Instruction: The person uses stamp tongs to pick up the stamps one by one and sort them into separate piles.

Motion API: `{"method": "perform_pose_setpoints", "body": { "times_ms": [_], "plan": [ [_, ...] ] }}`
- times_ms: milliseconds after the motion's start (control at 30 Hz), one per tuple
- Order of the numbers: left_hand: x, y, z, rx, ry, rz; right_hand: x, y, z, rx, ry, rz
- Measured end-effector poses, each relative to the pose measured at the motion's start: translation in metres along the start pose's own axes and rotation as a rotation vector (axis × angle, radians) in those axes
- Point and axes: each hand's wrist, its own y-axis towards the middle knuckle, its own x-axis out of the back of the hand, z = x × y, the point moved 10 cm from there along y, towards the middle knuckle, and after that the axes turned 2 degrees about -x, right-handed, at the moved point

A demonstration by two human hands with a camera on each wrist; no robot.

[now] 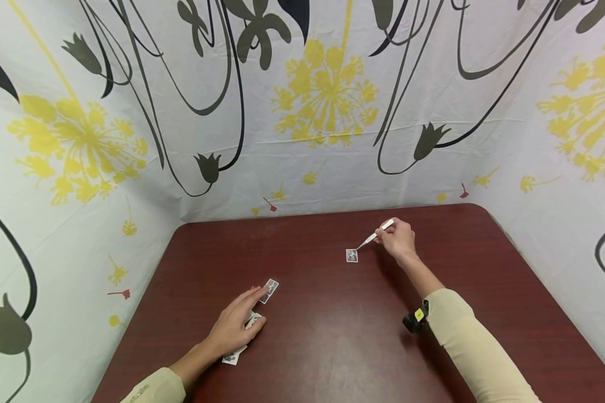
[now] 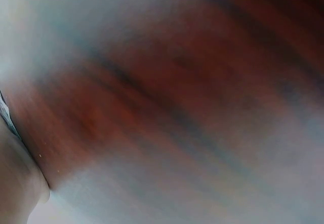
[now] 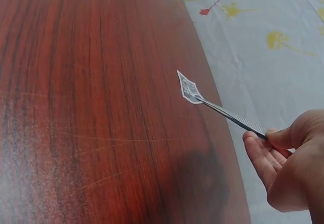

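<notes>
My right hand [image 1: 398, 239] pinches a pair of tweezers [image 1: 375, 237] at the far right of the table. Their tips grip one corner of a small grey stamp [image 1: 352, 256] with a white border. In the right wrist view this stamp [image 3: 189, 89] looks slightly bent and raised over the wood. My left hand [image 1: 233, 324] lies fairly flat with fingers extended over several similar stamps. One stamp [image 1: 271, 290] pokes out beneath the fingertips, another [image 1: 253, 319] shows between thumb and fingers, and a third [image 1: 232, 356] lies under the palm side. The hand partly hides them.
The dark red wooden table [image 1: 302, 358] has rounded far corners. White fabric [image 1: 262, 184] with yellow and grey flower prints hangs around its back and sides. A dark wrist device [image 1: 415, 319] sits at the right sleeve. The left wrist view is mostly blurred tabletop.
</notes>
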Motion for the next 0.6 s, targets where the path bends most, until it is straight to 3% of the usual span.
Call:
{"method": "perform_pose_setpoints", "body": {
  "times_ms": [233,600],
  "plan": [
    [-0.0002,-0.0009,0.0004,0.011,-0.003,0.009,-0.002,0.0018,0.0064,0.074,-0.07,-0.015],
    [0.0023,-0.0005,-0.0022,0.016,-0.018,0.005,-0.0022,0.0021,0.0071,0.062,-0.082,-0.034]
  ]
}}
